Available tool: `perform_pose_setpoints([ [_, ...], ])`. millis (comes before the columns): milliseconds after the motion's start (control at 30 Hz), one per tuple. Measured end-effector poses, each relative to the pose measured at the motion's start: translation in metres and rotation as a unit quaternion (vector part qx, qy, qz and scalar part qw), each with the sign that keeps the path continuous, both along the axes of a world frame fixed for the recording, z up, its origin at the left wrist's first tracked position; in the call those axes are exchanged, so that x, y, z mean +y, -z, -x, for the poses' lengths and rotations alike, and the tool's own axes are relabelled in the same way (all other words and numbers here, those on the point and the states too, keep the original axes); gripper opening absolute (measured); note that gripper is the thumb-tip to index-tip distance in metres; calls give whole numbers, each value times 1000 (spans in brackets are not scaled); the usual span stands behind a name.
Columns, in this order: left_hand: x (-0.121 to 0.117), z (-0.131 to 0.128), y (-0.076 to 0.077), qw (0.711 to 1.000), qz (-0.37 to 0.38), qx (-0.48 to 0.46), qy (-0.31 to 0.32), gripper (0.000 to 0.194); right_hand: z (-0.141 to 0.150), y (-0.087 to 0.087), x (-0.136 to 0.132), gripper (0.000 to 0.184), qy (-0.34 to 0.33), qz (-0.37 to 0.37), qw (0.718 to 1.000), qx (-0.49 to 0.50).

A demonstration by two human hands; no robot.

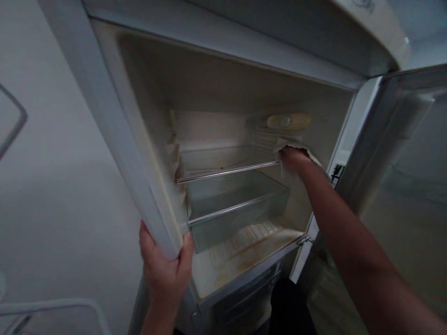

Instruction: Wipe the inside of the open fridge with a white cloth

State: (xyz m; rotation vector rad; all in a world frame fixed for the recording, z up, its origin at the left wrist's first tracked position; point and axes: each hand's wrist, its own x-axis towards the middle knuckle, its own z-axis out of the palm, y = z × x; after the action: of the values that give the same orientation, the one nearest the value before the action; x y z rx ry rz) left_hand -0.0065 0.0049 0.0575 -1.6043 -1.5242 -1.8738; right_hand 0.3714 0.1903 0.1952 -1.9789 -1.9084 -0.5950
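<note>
An open, empty white fridge (115, 139) fills the view. My left hand (164, 270) grips the fridge's left front edge near the bottom of the compartment. My right hand (293, 158) reaches deep inside and presses a white cloth (287, 143) against the right inner wall, just below the thermostat dial housing (286, 122). Two glass shelves with metal front trims (226, 172) sit inside, and the lower one (230, 209) covers a clear drawer. The fridge floor (244, 256) shows brownish stains.
The fridge door (401, 163) stands open to the right. A plain wall (52, 195) is on the left, with a white wire rack (52, 307) at the lower left. A lower compartment (244, 298) lies below the fridge floor.
</note>
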Motion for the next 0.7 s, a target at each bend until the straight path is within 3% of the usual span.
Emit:
perform_pose_setpoints([
  [100, 0, 0, 1, 1000, 6, 4, 8, 102, -4, 36, -38, 50, 54, -78, 995, 44],
  [200, 1, 0, 4, 1000, -2, 13, 4, 102, -5, 57, -52, 64, 73, -158, 984, 47],
  [333, 2, 0, 6, 999, -11, 31, 3, 103, -6, 52, -33, 52, 100, -170, 979, 46],
  [467, 1, -2, 4, 999, -13, 32, 6, 99, 1, 52, -16, 55, 33, -158, 983, 89],
  [533, 0, -3, 2, 1000, -7, 24, 7, 97, 12, 67, -19, 61, 22, -214, 967, 137],
  [633, -1, -3, 3, 1000, 1, 12, 5, 96, 43, 96, -32, 65, 51, -301, 922, 240],
  [700, 0, -3, 5, 1000, 0, 8, 5, 98, 73, 111, -39, 62, 13, -263, 920, 291],
])
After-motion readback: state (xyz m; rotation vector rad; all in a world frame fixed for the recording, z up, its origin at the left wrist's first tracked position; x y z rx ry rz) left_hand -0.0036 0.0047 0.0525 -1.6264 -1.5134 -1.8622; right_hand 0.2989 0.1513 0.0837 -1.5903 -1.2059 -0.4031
